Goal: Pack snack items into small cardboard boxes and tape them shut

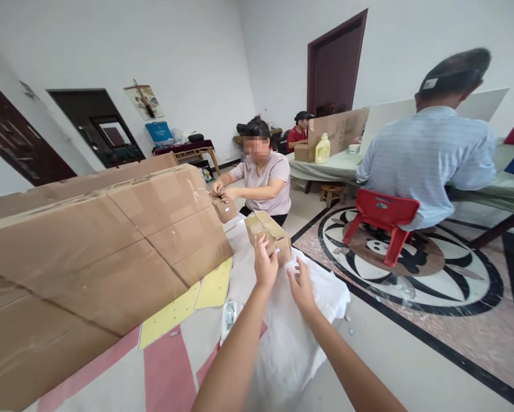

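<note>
A small brown cardboard box (268, 226) with tape across its top rests at the far end of the white cloth (278, 343). My left hand (266, 264) is up against the near side of this box, fingers stretched and thumb apart, not wrapped round it. Just off the box's lower right corner is my right hand (301, 284), its fingers spread and nothing in it. A small whitish patch shows on the box near my left thumb; I cannot tell if it is a label.
Large cardboard sheets (162, 223) stand along the left. Across the cloth, a co-worker (265, 183) handles another small box (225, 210). To the right, a person sits on a red chair (386, 209) at a table holding a yellowish jug (323, 149). A small packet (229, 316) lies nearby.
</note>
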`<state>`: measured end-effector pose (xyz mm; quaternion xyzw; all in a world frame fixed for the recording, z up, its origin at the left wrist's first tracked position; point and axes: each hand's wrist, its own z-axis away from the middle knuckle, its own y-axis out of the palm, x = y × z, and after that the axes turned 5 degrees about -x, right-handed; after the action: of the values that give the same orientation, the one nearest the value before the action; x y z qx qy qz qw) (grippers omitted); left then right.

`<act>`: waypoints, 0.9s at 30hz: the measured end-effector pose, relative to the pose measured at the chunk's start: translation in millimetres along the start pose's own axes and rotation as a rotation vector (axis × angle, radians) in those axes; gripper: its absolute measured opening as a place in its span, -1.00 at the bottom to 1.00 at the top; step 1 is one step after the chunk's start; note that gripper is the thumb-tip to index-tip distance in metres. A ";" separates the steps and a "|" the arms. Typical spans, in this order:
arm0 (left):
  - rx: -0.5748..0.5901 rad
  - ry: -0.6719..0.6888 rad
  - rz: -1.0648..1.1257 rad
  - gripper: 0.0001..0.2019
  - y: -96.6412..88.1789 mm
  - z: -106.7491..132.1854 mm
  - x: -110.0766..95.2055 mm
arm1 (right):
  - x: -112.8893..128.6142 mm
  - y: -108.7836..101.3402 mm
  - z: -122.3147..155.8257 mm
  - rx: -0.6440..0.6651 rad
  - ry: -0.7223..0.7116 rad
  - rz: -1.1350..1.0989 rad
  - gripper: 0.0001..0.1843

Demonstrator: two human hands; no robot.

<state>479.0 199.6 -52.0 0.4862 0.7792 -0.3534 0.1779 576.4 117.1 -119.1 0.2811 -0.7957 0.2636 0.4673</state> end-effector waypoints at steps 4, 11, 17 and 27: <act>-0.053 -0.025 -0.060 -0.57 6.1 -34.2 2.1 | -4.0 -1.9 0.0 0.015 -0.007 -0.004 -0.45; -0.007 0.261 -0.143 -0.88 -102.3 -19.4 -48.6 | 13.4 -8.2 -2.0 -0.016 -0.040 -0.003 -0.53; -0.074 0.157 -0.322 -0.82 -314.0 67.6 19.8 | 54.7 -19.4 22.0 0.070 -0.100 -0.024 -0.45; -0.607 -0.409 -0.697 -0.64 -668.6 182.0 180.6 | 296.1 187.0 180.8 0.866 -0.486 -0.481 -0.77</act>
<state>-207.5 -3.5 -36.6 0.0443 0.9120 -0.2372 0.3318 219.1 65.7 39.0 0.6743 -0.6129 0.3801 0.1590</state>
